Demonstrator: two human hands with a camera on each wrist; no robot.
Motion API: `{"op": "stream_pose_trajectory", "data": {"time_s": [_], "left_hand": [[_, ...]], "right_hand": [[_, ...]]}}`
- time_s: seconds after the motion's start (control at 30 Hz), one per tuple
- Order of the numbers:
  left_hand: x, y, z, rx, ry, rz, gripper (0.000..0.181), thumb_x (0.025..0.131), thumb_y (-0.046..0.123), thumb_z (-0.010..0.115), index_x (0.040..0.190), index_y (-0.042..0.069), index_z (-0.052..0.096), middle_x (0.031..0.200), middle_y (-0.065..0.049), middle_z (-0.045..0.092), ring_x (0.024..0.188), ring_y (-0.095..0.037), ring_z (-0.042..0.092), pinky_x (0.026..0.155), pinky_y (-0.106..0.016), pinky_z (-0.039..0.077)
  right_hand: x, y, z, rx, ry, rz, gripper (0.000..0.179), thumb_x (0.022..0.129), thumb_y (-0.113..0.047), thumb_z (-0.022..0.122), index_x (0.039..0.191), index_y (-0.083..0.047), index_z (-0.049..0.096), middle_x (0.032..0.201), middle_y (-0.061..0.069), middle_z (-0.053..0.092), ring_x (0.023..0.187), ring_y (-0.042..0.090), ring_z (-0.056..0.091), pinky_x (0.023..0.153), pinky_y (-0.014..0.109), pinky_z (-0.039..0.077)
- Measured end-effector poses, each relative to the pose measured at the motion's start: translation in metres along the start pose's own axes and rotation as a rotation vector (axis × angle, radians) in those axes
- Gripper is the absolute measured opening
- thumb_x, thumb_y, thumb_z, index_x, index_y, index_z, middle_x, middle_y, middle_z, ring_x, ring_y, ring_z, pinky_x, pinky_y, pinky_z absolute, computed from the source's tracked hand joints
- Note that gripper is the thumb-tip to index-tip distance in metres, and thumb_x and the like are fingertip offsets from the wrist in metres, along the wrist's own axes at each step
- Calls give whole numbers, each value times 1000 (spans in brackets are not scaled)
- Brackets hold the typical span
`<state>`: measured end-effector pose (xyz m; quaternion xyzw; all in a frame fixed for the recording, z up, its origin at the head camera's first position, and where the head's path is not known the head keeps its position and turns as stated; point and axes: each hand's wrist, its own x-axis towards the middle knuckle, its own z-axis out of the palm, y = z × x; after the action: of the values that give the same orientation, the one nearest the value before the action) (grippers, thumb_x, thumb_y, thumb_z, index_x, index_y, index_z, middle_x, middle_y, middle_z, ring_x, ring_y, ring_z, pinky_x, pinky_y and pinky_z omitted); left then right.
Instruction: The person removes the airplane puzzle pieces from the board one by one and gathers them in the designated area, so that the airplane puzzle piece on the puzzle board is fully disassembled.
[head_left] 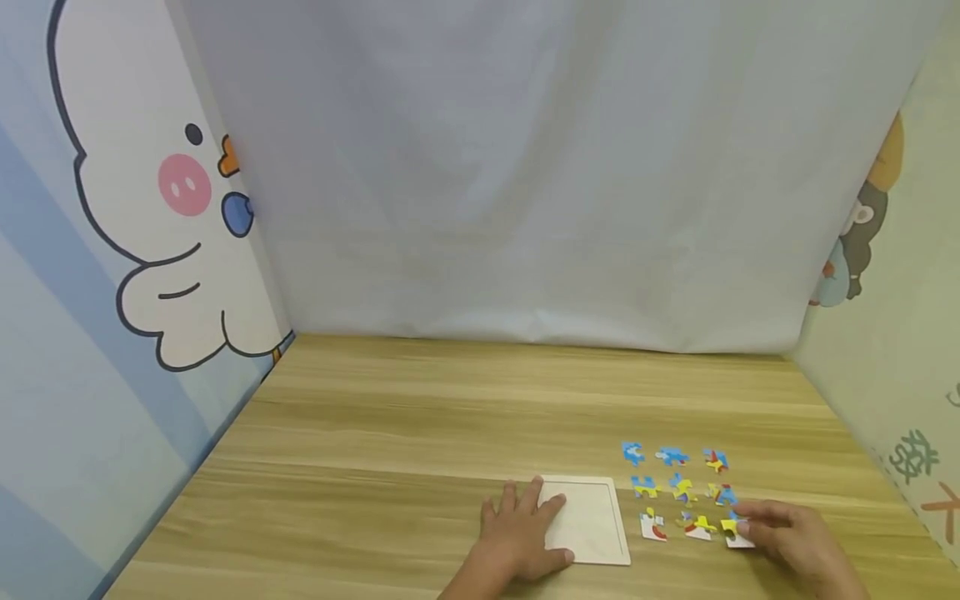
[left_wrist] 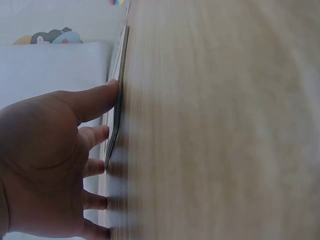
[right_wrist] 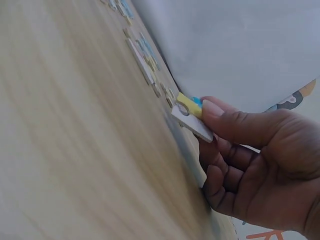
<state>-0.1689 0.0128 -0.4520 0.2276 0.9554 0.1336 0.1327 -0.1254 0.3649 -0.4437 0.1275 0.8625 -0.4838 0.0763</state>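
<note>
My left hand (head_left: 517,533) rests with spread fingers on the left side of a pale square puzzle tray (head_left: 588,525), its thumb at the near edge. In the left wrist view the thumb and fingertips touch the rim of the tray (left_wrist: 116,115). My right hand (head_left: 798,537) pinches a yellow and white jigsaw piece (right_wrist: 192,120) between thumb and fingers, tilted up at the table. Several other colourful jigsaw pieces (head_left: 684,490) lie loose in rows between the tray and the right hand.
The wood-grain table (head_left: 450,400) spreads out ahead and to the left. A grey-white sheet (head_left: 525,208) hangs along its back edge. Cartoon-printed walls (head_left: 150,275) stand at both sides.
</note>
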Motion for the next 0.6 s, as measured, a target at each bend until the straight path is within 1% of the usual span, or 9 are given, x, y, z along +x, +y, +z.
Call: {"op": "stream_pose_trajectory", "data": {"time_s": [0.17,0.33,0.6], "left_hand": [[1,0,1,-3,3,5,70,78,58,62,139,30,43,149,-6,28,133,-41,22,98,-65,21],[1,0,4,-19,27,17,70,76,57,64,137,29,45,148,-7,31,131,-42,24,97,-66,22],[1,1,2,-62,42,18,69,75,53,69,135,26,49,146,-10,32,130,-44,24,96,-67,22]], "right_hand": [[3,2,0,-89,24,-32,34,85,-10,66,111,11,60,103,18,64,81,12,58,67,27,49],[6,3,0,-178,60,-45,28,84,-6,65,105,11,63,97,17,66,81,13,56,68,27,45],[6,6,2,-173,78,-39,26,83,-3,63,104,12,62,94,17,66,78,16,56,63,27,47]]}}
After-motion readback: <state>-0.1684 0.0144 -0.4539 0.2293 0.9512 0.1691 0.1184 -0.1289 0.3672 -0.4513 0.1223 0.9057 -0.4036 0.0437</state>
